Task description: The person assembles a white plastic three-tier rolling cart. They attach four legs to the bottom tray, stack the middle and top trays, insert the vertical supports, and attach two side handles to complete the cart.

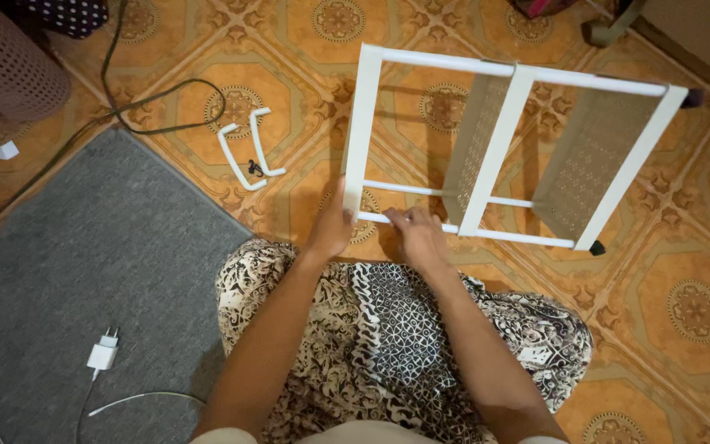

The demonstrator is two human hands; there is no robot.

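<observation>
A white metal shelf frame (499,136) lies on its side on the orange patterned floor tiles, with two perforated shelf panels (585,160) between its bars. My left hand (332,228) grips the near corner of the frame at the bottom of its left post. My right hand (415,234) rests with its fingers closed on the lower white crossbar just to the right. Both forearms reach over my lap, which is covered by a black-and-white patterned cloth (396,329).
Two white curved handles (248,148) and small black screws lie on the tiles left of the frame. A grey rug (84,279) with a white charger plug (102,355) lies at the left. A black cable (166,107) loops at the top left beside a pink perforated basket (6,66).
</observation>
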